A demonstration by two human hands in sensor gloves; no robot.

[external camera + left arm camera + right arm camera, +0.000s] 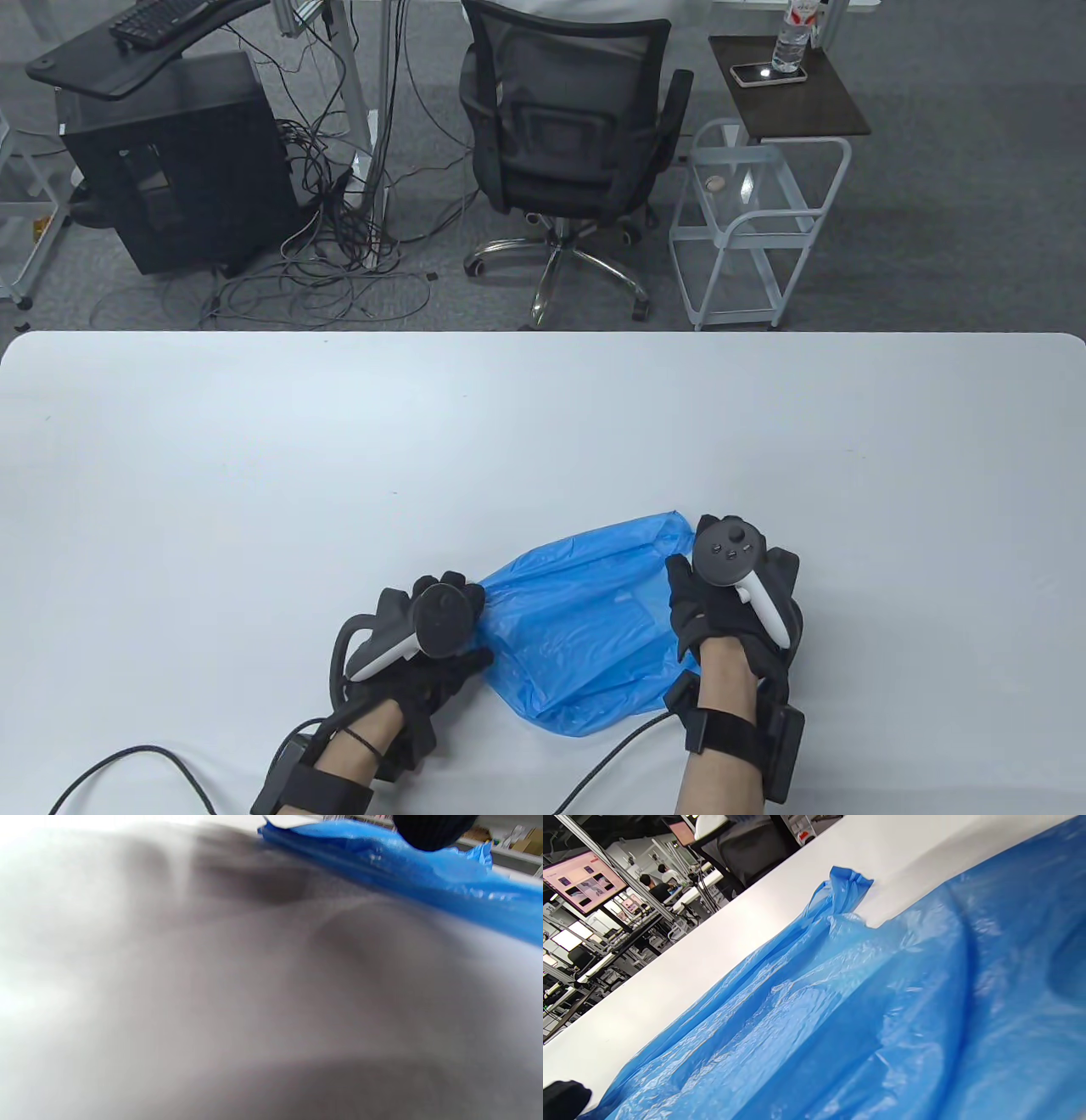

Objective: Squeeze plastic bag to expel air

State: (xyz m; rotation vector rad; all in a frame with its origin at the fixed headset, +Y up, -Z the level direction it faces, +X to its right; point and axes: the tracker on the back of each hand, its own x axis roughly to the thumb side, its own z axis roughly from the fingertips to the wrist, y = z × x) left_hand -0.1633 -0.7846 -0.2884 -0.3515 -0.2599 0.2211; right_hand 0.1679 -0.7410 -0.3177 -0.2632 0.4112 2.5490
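Observation:
A crumpled blue plastic bag (pixel 585 628) lies low on the white table (pixel 543 424) near the front edge, between my two hands. My left hand (pixel 441 628) rests at the bag's left edge, thumb and fingers touching the plastic. In the left wrist view one black fingertip (pixel 428 832) sits on the bag (pixel 424 870). My right hand (pixel 730 594) lies on the bag's right side, its fingers hidden under the tracker. The right wrist view is filled by wrinkled blue plastic (pixel 840 1005), with a twisted corner (pixel 846 882) sticking up on the far side.
Black cables (pixel 170 755) run from both wrists across the table's front edge. Beyond the far edge stand an office chair (pixel 568 127), a white wire cart (pixel 747 229) and a computer tower (pixel 178 161).

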